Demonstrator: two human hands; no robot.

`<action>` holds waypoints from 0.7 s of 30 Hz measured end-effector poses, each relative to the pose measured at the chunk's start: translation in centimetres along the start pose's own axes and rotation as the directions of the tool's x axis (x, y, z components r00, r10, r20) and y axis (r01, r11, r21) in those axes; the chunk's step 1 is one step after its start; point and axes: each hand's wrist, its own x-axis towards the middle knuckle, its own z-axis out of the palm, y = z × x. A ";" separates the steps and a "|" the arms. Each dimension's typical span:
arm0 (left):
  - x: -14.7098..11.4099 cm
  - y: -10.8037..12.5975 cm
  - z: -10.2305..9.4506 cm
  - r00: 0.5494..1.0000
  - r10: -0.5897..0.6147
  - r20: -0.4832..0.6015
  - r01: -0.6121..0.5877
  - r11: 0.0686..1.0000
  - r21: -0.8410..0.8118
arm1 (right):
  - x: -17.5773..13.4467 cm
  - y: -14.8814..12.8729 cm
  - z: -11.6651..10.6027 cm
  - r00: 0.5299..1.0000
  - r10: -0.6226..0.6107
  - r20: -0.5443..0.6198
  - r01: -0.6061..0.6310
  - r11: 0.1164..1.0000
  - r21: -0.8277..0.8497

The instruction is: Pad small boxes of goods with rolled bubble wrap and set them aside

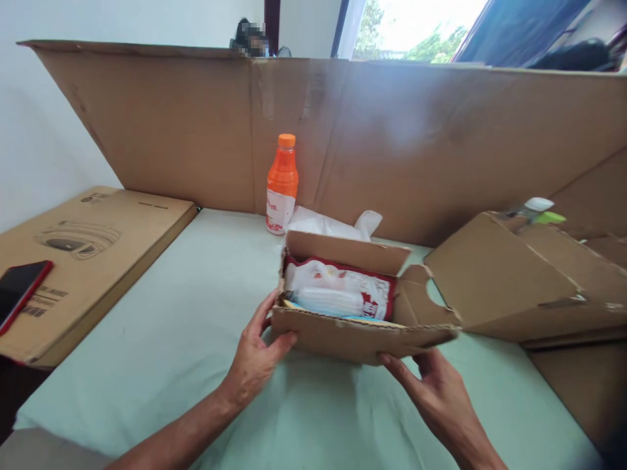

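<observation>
Around lower edges of box (333, 338), fingers (283, 345); wide sheet (206, 281) leftward.

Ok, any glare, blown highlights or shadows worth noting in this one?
Head view: bright rectangular window partly washed out; head view: hazy glare on the tall brown cardboard panel; head view: soft shadow beneath the open brown cardboard box.

A small, open-topped brown cardboard box (333, 336) sits between the left grip (257, 352), at its near left corner, and the right grip (435, 378), at its lower right edge. Beyond both grips, inside it, lies a white, dark-red-edged packet (337, 287); a notched flap (416, 297) stands above the right grip.
</observation>
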 end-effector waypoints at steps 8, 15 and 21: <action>-2.1 -0.4 -9.4 0.850 0.050 -0.524 -0.048 0.999 0.017 | 9.1 -8.7 13.9 0.884 -0.361 0.296 0.236 0.892 0.385; 0.9 0.0 -15.4 0.703 0.129 -0.700 -0.107 0.991 0.076 | 14.5 -15.6 22.9 0.790 -0.464 0.402 0.249 0.841 0.481; 6.8 2.6 -23.9 0.539 0.401 -0.740 -0.220 0.916 0.336 | 20.5 -25.3 32.2 0.709 -0.612 0.350 0.383 0.751 0.538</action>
